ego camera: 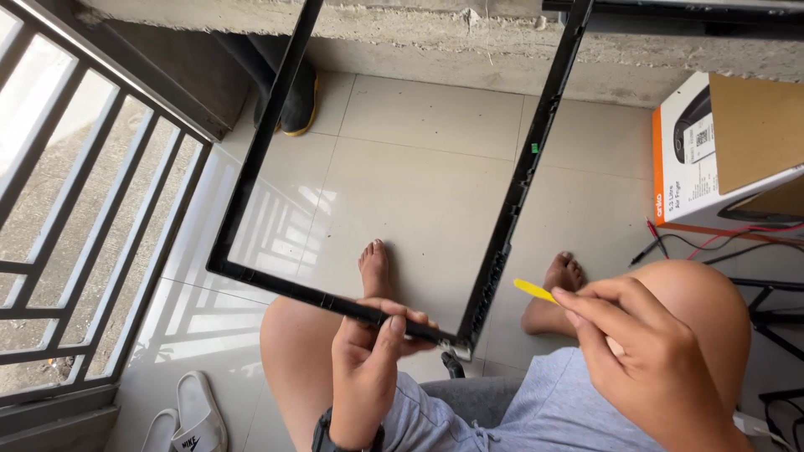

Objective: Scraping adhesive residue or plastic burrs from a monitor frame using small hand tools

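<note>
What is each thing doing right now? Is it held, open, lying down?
Left hand: shut on thin black rectangular plastic frame.
Thin black rectangular plastic frame: empty, held up tilted.
Right hand: shut on small yellow plastic pry tool.
Small yellow plastic pry tool: pinched, apart from frame.
White cardboard box: open.
White slippers: on floor.

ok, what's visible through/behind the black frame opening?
Through the black frame: pale floor tiles, one bare foot, railing shadows. The left hand covers its lower edge near the corner; the right hand holds a yellow pry tool beside it.
</note>
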